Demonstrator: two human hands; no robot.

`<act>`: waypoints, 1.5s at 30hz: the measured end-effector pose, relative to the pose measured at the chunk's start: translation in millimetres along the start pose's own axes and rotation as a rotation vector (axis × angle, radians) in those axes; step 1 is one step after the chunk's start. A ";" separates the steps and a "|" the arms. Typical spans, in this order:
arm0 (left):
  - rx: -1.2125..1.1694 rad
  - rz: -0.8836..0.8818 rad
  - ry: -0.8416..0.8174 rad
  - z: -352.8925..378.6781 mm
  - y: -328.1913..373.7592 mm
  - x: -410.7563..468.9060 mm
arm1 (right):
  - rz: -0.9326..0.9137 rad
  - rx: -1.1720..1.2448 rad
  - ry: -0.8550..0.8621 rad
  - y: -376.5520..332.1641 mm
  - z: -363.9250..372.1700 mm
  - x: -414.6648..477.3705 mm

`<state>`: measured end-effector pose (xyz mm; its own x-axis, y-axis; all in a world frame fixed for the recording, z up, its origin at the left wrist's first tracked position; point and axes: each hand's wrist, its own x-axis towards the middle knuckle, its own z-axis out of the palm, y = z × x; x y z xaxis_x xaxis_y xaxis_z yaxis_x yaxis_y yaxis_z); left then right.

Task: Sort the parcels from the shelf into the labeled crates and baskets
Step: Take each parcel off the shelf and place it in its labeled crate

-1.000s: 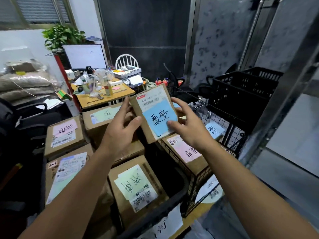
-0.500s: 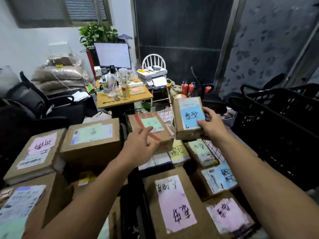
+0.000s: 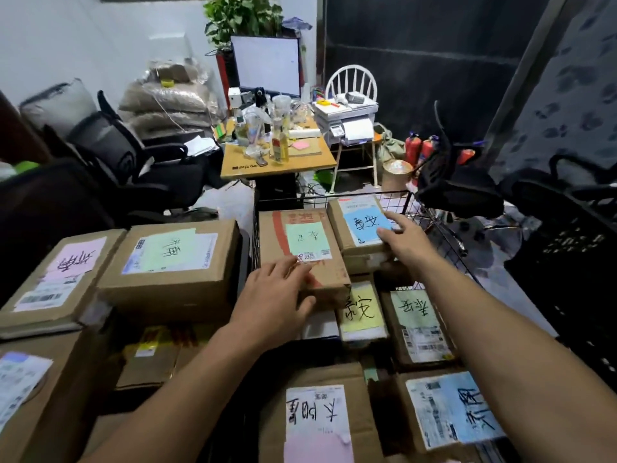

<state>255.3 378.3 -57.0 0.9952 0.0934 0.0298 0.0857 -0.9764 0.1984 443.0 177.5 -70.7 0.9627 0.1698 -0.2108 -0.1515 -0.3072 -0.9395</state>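
Wire basket [image 3: 255, 235] holds blue-label parcel [image 3: 360, 222], green-label parcel [image 3: 300, 238].

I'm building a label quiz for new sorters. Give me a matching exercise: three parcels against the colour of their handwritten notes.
Parcels:
1. rear-right parcel, gripped by the right hand
2. red-taped parcel
3. left-stack parcel beside the widest box

Notes:
A. pink
B. blue
C. green

Pairs: 1-B; 2-C; 3-A
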 end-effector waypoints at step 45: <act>-0.174 0.984 -0.004 -29.5 117.6 -240.5 | 0.350 -1.182 0.723 87.9 -2.0 -566.0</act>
<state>24.5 246.8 -11.9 0.6194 -0.7427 0.2544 -0.7847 -0.5763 0.2281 -114.8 52.5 -33.4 0.8706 -0.4720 0.1388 -0.4741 -0.8803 -0.0202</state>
